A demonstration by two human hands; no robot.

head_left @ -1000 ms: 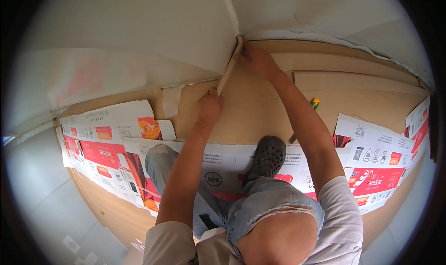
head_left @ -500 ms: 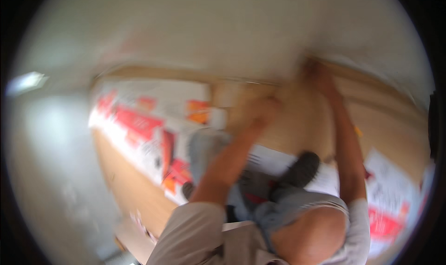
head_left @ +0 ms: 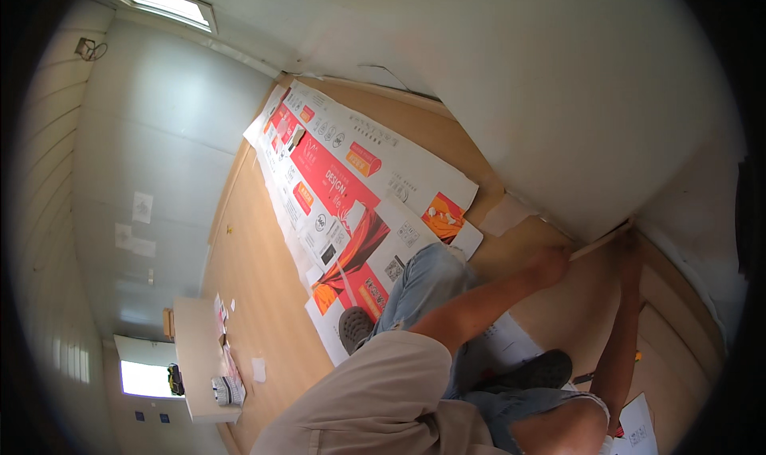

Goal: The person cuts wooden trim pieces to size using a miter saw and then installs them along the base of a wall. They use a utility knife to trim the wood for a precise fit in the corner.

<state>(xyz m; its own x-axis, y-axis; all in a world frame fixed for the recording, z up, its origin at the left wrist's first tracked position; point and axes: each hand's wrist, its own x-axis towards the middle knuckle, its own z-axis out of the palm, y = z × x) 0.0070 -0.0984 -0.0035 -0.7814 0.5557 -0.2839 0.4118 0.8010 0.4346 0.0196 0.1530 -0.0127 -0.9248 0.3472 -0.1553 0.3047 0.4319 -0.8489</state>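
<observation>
My left hand (head_left: pixel 549 265) is closed around the near end of a thin pale strip (head_left: pixel 594 244), which slants up to the corner where the walls meet the wooden floor. My right hand (head_left: pixel 629 244) is at the strip's far end, low in that corner. Its fingers are dark and blurred, so their grip cannot be made out. I am crouching, with my left knee (head_left: pixel 437 267) in jeans and my grey shoes (head_left: pixel 538 370) on the sheets below.
Flattened white, red and orange printed cardboard (head_left: pixel 335 176) covers the floor to the left. A small yellow item (head_left: pixel 637 356) lies beside my right forearm. A white counter (head_left: pixel 195 351) stands at the lower left, a paper roll (head_left: pixel 223 391) next to it. The pale wall (head_left: pixel 574 96) rises close ahead.
My view has swung and sharpened, bringing the room at the left into sight. Both hands are now closer together in the corner, and the pale strip shows between them.
</observation>
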